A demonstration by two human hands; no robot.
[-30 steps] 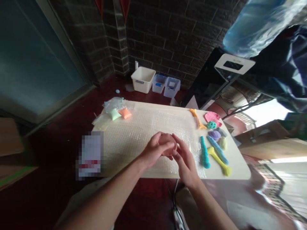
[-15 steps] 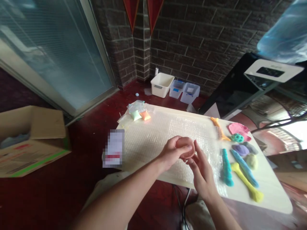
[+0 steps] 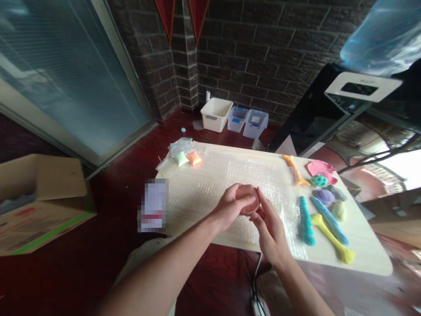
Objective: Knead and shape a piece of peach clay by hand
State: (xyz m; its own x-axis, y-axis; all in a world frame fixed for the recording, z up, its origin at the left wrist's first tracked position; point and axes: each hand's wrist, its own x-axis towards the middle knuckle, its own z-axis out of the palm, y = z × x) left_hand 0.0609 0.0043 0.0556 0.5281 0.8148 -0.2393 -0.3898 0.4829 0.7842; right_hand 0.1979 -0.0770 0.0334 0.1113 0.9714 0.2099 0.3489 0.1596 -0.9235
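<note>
A rounded, reddish-brown piece of modelling clay (image 3: pixel 246 190) is held between both hands above the table, with a rim and a hollow showing on its near side. My left hand (image 3: pixel 230 205) wraps around its left side, the thumb laid across the hollow. My right hand (image 3: pixel 270 230) grips the right side with its fingertips, fingers up along the edge and thumb underneath. Beneath the hands, bubble wrap (image 3: pixel 210 188) covers much of the pale table (image 3: pixel 368 250). To their right lie a teal ridged clay piece (image 3: pixel 306 221), a blue clay stick (image 3: pixel 330 220) and a yellow bone-shaped piece (image 3: pixel 333 239).
Farther right are an orange piece (image 3: pixel 296 170), a pink piece (image 3: pixel 320 170), a green holed ball (image 3: pixel 318 180) and a purple lump (image 3: pixel 324 196). Green (image 3: pixel 180 159) and orange packets (image 3: pixel 194 158) lie back left. A cardboard box (image 3: pixel 49 206) stands left; bins (image 3: pixel 215 116) stand behind.
The camera view has shifted slightly, so the table and its things sit a little differently in the picture. Both hands still hold the clay, with its hollow turned slightly more into view.
</note>
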